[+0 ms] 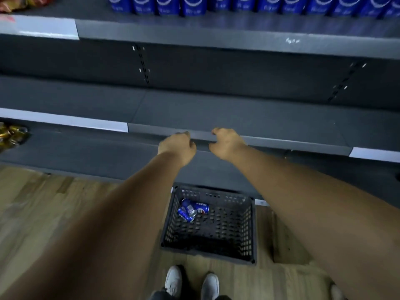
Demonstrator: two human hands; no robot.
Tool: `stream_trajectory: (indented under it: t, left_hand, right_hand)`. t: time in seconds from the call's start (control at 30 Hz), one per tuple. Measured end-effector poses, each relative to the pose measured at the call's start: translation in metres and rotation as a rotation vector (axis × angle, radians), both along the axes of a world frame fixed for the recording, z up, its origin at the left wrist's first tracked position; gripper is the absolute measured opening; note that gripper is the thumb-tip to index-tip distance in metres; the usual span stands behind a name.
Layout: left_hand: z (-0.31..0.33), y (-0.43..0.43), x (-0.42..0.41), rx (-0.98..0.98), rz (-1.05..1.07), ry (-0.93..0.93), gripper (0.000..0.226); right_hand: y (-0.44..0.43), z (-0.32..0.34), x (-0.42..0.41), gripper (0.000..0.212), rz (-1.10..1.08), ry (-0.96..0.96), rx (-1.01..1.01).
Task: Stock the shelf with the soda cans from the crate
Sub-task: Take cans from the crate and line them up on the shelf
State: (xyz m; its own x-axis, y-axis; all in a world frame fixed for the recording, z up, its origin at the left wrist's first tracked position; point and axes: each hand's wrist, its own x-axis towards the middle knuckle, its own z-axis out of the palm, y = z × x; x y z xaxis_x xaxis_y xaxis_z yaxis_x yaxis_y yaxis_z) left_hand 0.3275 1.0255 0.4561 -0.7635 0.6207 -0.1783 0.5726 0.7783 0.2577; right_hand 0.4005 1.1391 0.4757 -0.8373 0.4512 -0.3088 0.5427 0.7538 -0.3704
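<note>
Left hand: the bare left hand (177,146) is curled loosely, fingers together, holding nothing, at the front lip of the dark grey metal middle shelf (216,113).
Right hand: the bare right hand (227,142) is just beside it, fingers bent inward and empty, its fingertips at the same lip; contact cannot be told.
Crate: the dark grey perforated plastic crate (252,234) sits on the wood-plank floor (43,202) below the hands.
Cans in crate: three blue Pepsi soda cans (192,210) lie on their sides in its far left corner.
Upper shelf: a row of upright blue cans (249,5).
Feet: white shoes (192,282) near the crate.
</note>
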Motion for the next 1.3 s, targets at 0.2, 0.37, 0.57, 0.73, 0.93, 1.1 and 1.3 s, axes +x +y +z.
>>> stream_trajectory:
  t: [0.2,0.37,0.57,0.73,0.93,1.1,1.3]
  left_hand:
    - [-0.058,-0.021,-0.008,-0.047,0.030,-0.163,0.033]
    - [-0.109,-0.039,0.000,-0.132,-0.040,-0.272,0.045]
    - [-0.162,-0.069,0.012,-0.251,-0.019,-0.344,0.052]
    - [-0.214,-0.093,0.017,-0.343,0.002,-0.434,0.054]
    - [-0.270,-0.110,0.029,-0.388,0.051,-0.552,0.059]
    - [-0.317,-0.121,0.039,-0.418,0.061,-0.612,0.055]
    - [-0.373,-0.121,0.046,-0.290,0.230,-0.668,0.044]
  right_hand:
    - [-0.011,-0.051,-0.004,0.033,0.190,-0.158,0.182]
    - [-0.034,-0.093,-0.009,0.035,0.261,-0.215,0.159]
    - [-0.059,-0.152,0.004,0.034,0.289,-0.273,0.088]
    - [-0.073,-0.202,0.015,0.038,0.267,-0.308,-0.003]
    - [-0.079,-0.268,0.026,0.051,0.212,-0.391,-0.119]
    - [-0.079,-0.318,0.044,0.060,0.162,-0.451,-0.202]
    - [-0.071,-0.377,0.048,0.069,0.045,-0.423,-0.242]
